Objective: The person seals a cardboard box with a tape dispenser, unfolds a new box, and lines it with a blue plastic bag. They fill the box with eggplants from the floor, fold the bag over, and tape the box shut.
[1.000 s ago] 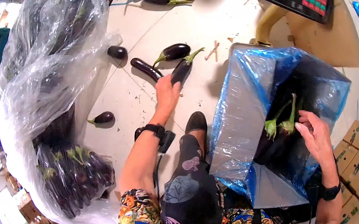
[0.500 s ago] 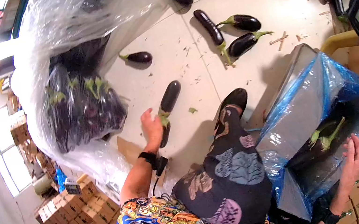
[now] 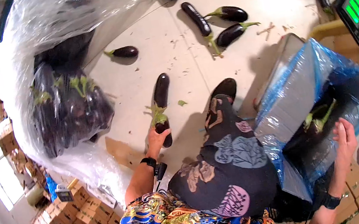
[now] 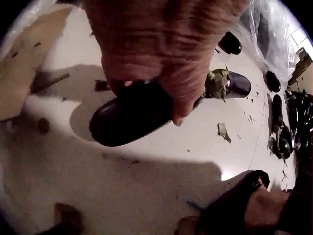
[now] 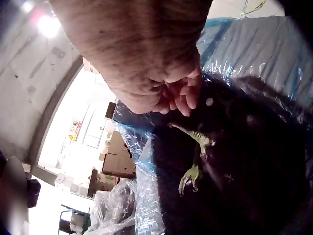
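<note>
My left hand (image 3: 156, 140) grips a dark purple eggplant (image 4: 129, 117) on the floor, thumb on one side and fingers on the other. Just beyond its stem end lies a second eggplant (image 3: 162, 88), green cap toward the hand. Over the box lined with blue plastic film (image 3: 283, 135), my right hand (image 3: 345, 137) hovers with loosely bent fingers, nothing in them. Below it, eggplants in the box show green stems (image 5: 198, 142); their bodies are mostly lost in shadow.
Several loose eggplants (image 3: 230, 34) lie farther out on the floor, with a heap at the far right. A big clear plastic bag of eggplants (image 3: 70, 111) stands left. The scale display (image 3: 357, 8) rises beyond the box. A shod foot (image 3: 225, 90) stands between hands and box.
My left hand has left an eggplant in the farther group, come back nearer my body and closed round another one. The head view has turned left. My right hand stays over the box.
</note>
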{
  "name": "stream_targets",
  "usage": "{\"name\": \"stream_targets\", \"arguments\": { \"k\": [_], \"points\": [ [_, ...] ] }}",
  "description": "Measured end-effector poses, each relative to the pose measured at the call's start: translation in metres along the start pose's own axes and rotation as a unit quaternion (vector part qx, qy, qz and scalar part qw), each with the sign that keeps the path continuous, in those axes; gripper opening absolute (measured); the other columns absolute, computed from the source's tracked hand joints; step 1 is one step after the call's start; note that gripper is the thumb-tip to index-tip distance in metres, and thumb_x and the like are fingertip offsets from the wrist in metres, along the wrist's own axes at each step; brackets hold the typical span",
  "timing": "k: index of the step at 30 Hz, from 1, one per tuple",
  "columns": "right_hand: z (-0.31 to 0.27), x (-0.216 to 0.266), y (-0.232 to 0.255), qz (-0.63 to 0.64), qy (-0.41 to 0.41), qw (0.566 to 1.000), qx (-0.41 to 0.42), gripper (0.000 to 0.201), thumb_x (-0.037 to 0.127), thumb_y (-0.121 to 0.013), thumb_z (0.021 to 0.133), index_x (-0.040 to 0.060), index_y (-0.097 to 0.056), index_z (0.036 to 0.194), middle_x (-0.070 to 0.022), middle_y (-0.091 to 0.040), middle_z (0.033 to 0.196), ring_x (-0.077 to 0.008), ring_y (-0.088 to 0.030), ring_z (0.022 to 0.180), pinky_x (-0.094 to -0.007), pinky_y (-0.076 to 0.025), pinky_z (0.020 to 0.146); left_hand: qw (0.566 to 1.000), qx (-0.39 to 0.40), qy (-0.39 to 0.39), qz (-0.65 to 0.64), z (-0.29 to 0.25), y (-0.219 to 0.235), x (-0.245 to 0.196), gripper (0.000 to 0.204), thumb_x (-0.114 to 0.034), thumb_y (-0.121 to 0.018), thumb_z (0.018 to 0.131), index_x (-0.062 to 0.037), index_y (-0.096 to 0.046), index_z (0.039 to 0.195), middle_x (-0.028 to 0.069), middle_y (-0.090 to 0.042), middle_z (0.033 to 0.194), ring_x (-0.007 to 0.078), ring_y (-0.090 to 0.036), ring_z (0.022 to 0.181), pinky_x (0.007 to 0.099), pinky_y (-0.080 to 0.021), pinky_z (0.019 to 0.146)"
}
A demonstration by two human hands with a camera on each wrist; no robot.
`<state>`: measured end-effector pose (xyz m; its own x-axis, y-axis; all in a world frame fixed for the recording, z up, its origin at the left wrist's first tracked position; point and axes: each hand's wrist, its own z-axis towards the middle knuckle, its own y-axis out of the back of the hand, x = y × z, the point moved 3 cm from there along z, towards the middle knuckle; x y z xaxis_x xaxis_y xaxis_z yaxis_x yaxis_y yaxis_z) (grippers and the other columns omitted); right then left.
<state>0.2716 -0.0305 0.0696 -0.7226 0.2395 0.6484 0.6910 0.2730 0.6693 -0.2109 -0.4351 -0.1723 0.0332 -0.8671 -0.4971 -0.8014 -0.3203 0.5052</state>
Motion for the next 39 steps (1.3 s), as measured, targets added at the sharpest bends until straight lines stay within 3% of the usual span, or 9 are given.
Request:
{"name": "stream_targets", "arguments": {
  "k": [7,9,14,18,22,24,30,32,39],
  "points": [
    [-0.019,0.008,0.016,0.016,-0.028,0.998,-0.045,0.024,0.018,-0.06,0.094,0.0044,-0.066,0.112,-0.0031,-0.067,0.095,-0.0099,-0.064,0.079,-0.0237,-0.05,0.067,0.869,0.371,0.133,-0.299,-0.044,-0.025,-0.051,0.033,-0.028,-0.052,0.099,-0.0024,-0.059,0.119,0.0034,-0.064,0.111,0.0142,-0.059,0.102,0.0298,-0.044,0.093],
    [-0.025,0.008,0.028,0.041,-0.03,0.997,-0.066,0.021,0.016,-0.061,0.094,0.0035,-0.066,0.11,-0.0024,-0.068,0.092,-0.0092,-0.064,0.078,-0.0236,-0.05,0.066,0.904,0.264,0.238,-0.238,-0.067,-0.005,-0.075,0.038,-0.019,-0.061,0.09,-0.0028,-0.055,0.124,0.0055,-0.062,0.114,0.0147,-0.058,0.104,0.0296,-0.045,0.095],
    [-0.029,-0.009,0.042,0.092,-0.045,0.992,-0.078,0.018,0.013,-0.061,0.092,0.0021,-0.066,0.106,-0.0037,-0.068,0.086,-0.0092,-0.064,0.076,-0.0235,-0.051,0.066,0.975,0.222,-0.011,0.018,-0.064,0.028,-0.151,0.047,-0.013,-0.066,0.083,-0.0034,-0.052,0.127,0.0062,-0.061,0.116,0.0157,-0.058,0.106,0.0296,-0.045,0.096],
    [-0.024,-0.026,0.037,0.09,-0.035,0.994,-0.054,0.021,0.013,-0.063,0.09,0.0006,-0.066,0.106,-0.0081,-0.069,0.089,-0.0144,-0.066,0.078,-0.0273,-0.052,0.071,0.94,0.283,-0.186,0.022,-0.051,0.03,-0.275,0.069,0.001,-0.072,0.065,-0.0039,-0.047,0.13,0.0081,-0.059,0.12,0.0185,-0.057,0.11,0.0304,-0.046,0.097],
    [-0.026,-0.025,0.041,0.034,0.011,0.998,-0.061,0.026,0.019,-0.066,0.087,0.0,-0.065,0.106,-0.015,-0.069,0.096,-0.0236,-0.068,0.085,-0.033,-0.053,0.078,0.715,0.288,-0.633,0.07,-0.134,-0.046,-0.445,0.069,-0.011,-0.082,0.071,-0.0044,-0.046,0.129,0.0178,-0.055,0.13,0.0305,-0.052,0.124,0.0447,-0.044,0.103],
    [-0.028,-0.031,0.04,0.035,0.004,0.998,-0.049,0.028,0.021,-0.066,0.087,0.0001,-0.065,0.105,-0.0152,-0.069,0.096,-0.0248,-0.068,0.084,-0.0334,-0.054,0.078,0.624,0.388,-0.672,0.087,-0.189,-0.092,-0.498,0.068,-0.015,-0.083,0.071,-0.0063,-0.049,0.129,0.0193,-0.054,0.13,0.0354,-0.051,0.125,0.0483,-0.041,0.106],
    [-0.031,-0.023,0.039,0.057,0.097,0.99,-0.079,0.025,0.02,-0.067,0.085,-0.0011,-0.064,0.098,-0.019,-0.067,0.089,-0.0331,-0.065,0.081,-0.0392,-0.052,0.074,0.278,0.295,-0.869,0.285,-0.227,-0.246,-0.527,0.047,-0.014,-0.062,0.08,-0.0138,-0.053,0.127,0.0117,-0.049,0.136,0.0302,-0.044,0.131,0.0433,-0.043,0.093],
    [-0.031,-0.018,0.035,0.03,0.155,0.982,-0.099,0.024,0.019,-0.067,0.084,-0.0012,-0.063,0.097,-0.0194,-0.066,0.089,-0.0367,-0.064,0.083,-0.0412,-0.051,0.074,0.223,0.266,-0.882,0.32,-0.199,-0.296,-0.509,0.043,-0.016,-0.053,0.086,-0.015,-0.051,0.129,0.0096,-0.048,0.136,0.029,-0.043,0.13,0.0413,-0.041,0.095],
    [-0.03,-0.014,0.016,-0.106,0.167,0.976,-0.092,0.054,0.02,-0.07,0.082,0.0006,-0.046,0.126,-0.0241,-0.055,0.108,-0.0439,-0.059,0.094,-0.0489,-0.05,0.081,0.305,0.339,-0.859,0.232,-0.186,-0.315,-0.491,0.044,-0.013,-0.055,0.083,-0.0095,-0.052,0.127,0.0146,-0.048,0.134,0.0358,-0.044,0.128,0.045,-0.042,0.101]
  ]
}}
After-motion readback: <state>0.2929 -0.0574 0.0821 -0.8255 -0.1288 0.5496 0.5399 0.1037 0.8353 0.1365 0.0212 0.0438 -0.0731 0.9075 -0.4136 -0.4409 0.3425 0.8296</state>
